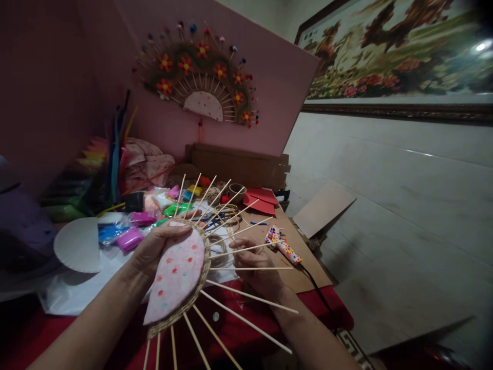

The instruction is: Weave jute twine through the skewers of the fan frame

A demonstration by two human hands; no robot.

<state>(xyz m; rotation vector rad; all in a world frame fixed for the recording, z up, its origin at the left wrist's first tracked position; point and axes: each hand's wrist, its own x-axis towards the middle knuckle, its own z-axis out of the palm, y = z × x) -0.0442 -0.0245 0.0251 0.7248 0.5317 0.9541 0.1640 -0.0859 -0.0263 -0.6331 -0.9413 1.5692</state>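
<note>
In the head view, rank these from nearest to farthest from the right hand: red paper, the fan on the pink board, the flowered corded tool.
1. Flowered corded tool: just right of the right hand.
2. Red paper: beyond, farther back.
3. Fan on the pink board: up left.

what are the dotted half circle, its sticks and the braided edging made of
Dotted half circle: fabric or soft paper, matte, faintly creased.
Sticks: probably bamboo or wood, plain and unpainted; pale, thin, straight.
Edging: twine, perhaps jute, dull; brown twisted strands show.
</note>
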